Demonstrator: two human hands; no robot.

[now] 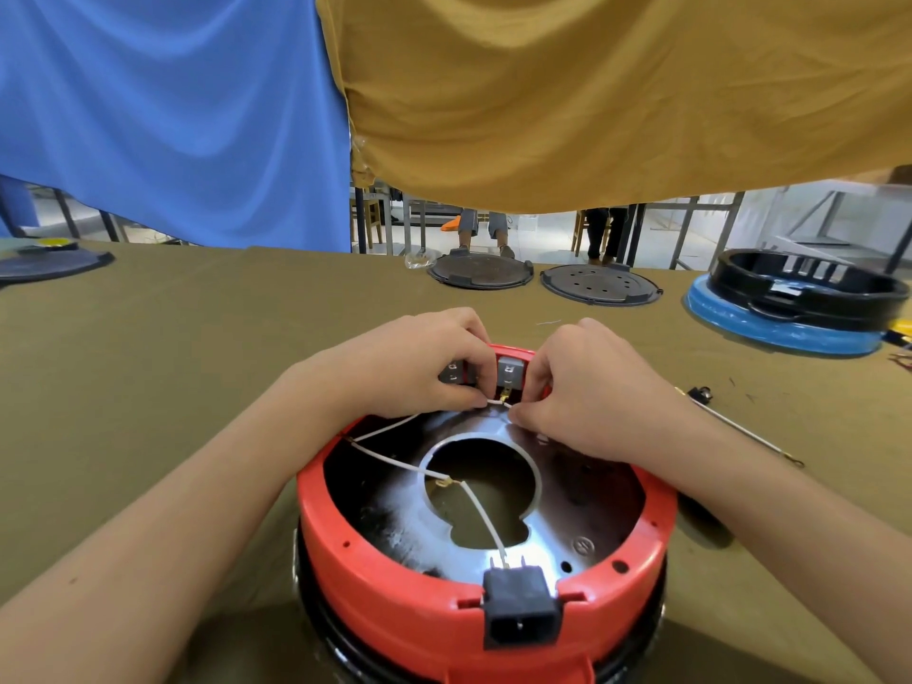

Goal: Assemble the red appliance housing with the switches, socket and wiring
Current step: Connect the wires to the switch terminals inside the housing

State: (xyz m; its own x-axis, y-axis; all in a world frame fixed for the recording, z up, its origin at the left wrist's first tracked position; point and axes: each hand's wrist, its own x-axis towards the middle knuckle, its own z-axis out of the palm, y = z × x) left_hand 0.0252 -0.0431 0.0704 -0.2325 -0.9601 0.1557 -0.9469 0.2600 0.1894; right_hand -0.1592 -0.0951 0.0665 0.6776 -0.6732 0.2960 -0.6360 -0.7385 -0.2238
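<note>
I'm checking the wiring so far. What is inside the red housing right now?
Inside the red housing: a shiny metal plate with a central hole, white wires crossing it, and grey switches at the far rim. The hands cover the wire ends there.

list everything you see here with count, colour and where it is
housing: 1, red, near centre of table
socket: 1, black, in housing's near rim
switches: 2, grey, at housing's far rim
wires: several, white, across metal plate inside housing
table: 1, olive cloth cover
round lids: 2, dark, far edge
blue base with black ring: 1, far right
screwdriver: 1, right of housing
curtains: 2, blue and mustard, behind table
left hand: pinches wire end at switches
right hand: pinches wire beside it
</note>
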